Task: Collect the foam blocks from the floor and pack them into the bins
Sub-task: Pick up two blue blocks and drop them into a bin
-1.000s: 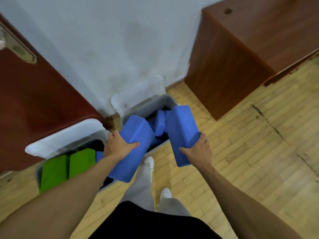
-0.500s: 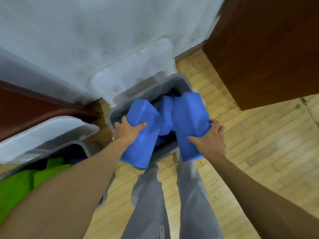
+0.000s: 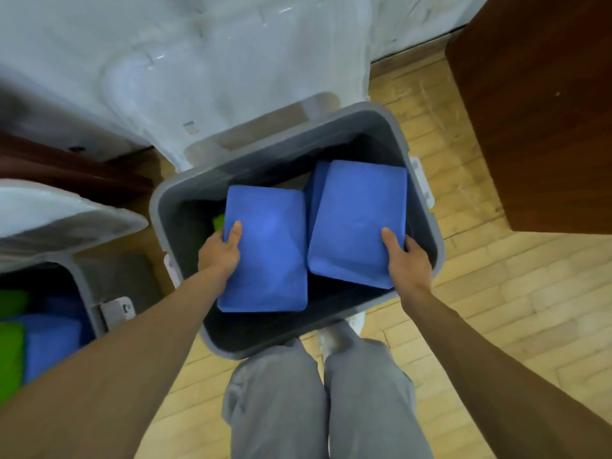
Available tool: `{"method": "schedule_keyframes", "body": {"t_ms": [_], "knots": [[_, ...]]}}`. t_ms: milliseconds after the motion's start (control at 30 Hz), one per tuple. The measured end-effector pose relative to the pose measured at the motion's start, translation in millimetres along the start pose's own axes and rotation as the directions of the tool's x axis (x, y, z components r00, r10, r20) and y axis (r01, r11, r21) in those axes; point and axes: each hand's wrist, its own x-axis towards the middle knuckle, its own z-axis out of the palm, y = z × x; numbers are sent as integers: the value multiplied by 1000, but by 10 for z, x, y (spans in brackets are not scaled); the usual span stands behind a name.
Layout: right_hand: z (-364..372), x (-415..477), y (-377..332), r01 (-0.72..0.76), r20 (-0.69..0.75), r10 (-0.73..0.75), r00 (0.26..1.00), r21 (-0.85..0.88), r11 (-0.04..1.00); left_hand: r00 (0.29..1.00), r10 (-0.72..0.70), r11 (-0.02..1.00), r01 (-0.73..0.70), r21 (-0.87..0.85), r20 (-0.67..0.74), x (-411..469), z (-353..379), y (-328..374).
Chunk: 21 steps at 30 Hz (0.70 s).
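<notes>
Hiding bin (image 3: 281,144) contents, left hand (image 3: 218,256) and right hand (image 3: 409,263) grip blocks (image 3: 265,250).

Two grey bins (image 3: 390,118) (image 3: 84,293), two pale lids (image 3: 231,77) (image 3: 49,220), two hands (image 3: 218,256) (image 3: 409,264), two blue blocks (image 3: 268,256) (image 3: 357,223) held

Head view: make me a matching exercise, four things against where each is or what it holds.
1. left hand
2. right hand
3. green block
4. wooden cabinet

A. on the floor, right of the middle bin
B. in the left bin
C. grips the right blue block
D. grips the left blue block

Pairs: 1-D, 2-C, 3-B, 4-A.
</notes>
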Motion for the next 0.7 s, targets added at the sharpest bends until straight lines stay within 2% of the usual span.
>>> {"method": "schedule_keyframes", "body": {"t_ms": [100,200,300,433,533,633,700], "knots": [[-80,-14,42,61,-10,-64,998,-210,976,991,116,988,-107,116,-70,-159,-5,46],[-181,-225,-26,78,14,-78,997,-318,945,993,120,985,-117,124,-16,-413,-61,202],[-403,-587,-202,212,130,-174,976,-402,891,991,83,988,-95,125,104,-816,-217,417],[-895,-1190,-666,401,337,-269,902,-424,812,965,185,936,-231,265,186,-1594,-603,814],[-1303,-1677,-1065,589,512,-328,794,-513,624,928,248,842,-349,412,279,-2297,-963,1050],[-1655,-2199,-1406,741,651,-354,671,-572,351,915,290,791,-395,468,281,-3003,-1393,1168],[-1824,-2562,-1591,803,718,-362,594,-559,209,897,346,745,-440,502,274,-3439,-1663,1168]]}}
